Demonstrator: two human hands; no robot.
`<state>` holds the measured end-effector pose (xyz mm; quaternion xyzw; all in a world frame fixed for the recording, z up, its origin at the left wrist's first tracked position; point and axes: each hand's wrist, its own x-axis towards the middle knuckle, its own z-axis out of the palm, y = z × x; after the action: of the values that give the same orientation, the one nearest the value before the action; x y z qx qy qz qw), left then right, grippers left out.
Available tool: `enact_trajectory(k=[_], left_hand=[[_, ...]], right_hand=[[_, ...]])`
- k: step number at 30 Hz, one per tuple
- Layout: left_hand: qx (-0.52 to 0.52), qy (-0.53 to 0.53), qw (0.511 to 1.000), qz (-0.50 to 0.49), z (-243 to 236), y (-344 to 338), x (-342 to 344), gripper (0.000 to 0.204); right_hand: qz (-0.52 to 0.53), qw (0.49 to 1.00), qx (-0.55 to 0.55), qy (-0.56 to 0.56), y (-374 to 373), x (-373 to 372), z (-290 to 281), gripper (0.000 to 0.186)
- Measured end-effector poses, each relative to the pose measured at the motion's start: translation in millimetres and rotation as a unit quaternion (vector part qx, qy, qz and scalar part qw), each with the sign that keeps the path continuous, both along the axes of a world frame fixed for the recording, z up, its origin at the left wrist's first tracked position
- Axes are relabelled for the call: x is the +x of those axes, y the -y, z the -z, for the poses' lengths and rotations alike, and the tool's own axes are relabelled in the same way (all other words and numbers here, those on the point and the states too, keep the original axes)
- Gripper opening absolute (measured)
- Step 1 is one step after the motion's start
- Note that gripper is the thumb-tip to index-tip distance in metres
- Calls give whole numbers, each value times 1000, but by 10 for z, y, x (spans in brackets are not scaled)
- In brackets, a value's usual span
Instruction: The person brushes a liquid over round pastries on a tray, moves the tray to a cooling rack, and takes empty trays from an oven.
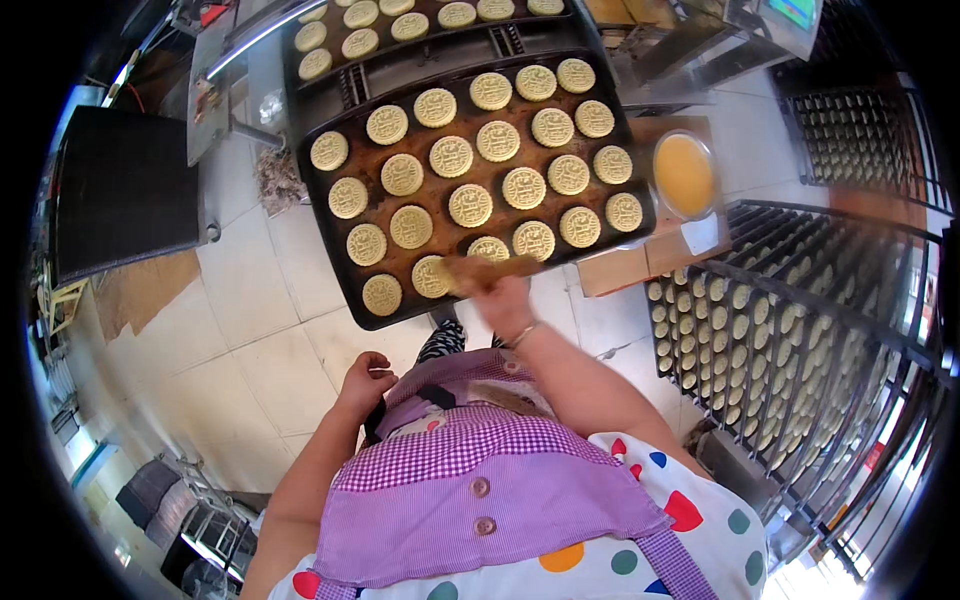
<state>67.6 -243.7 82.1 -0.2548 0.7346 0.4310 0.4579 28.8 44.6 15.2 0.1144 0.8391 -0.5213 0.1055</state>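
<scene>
Brush [520, 266], blurred, grasped in right hand [503, 303] at tray's [441, 200] near edge, long axis roughly left-to-right, most cakes [524, 188] lying far of it; left hand [369, 380] loosely curled, apparently empty, near left.

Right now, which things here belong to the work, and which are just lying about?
Seemingly in use:
right hand
blurred brush-like tool
round pastries
dark tray
yellow liquid

Seemingly just lying about:
flat brown sheet
stringy bundle
</scene>
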Motion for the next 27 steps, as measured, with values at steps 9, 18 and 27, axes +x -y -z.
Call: enact_trajectory(k=[9, 18, 27], left_hand=[[14, -52, 998, -36, 266, 35, 145, 35], [-70, -123, 898, -417, 730, 255, -243, 26], [-2, -101, 901, -422, 759, 172, -739, 55]], right_hand=[[297, 935, 186, -51, -2610, -227, -256, 31], [208, 978, 3, -32, -1579, -173, -277, 40], [567, 794, -216, 40, -3306, -56, -59, 35]])
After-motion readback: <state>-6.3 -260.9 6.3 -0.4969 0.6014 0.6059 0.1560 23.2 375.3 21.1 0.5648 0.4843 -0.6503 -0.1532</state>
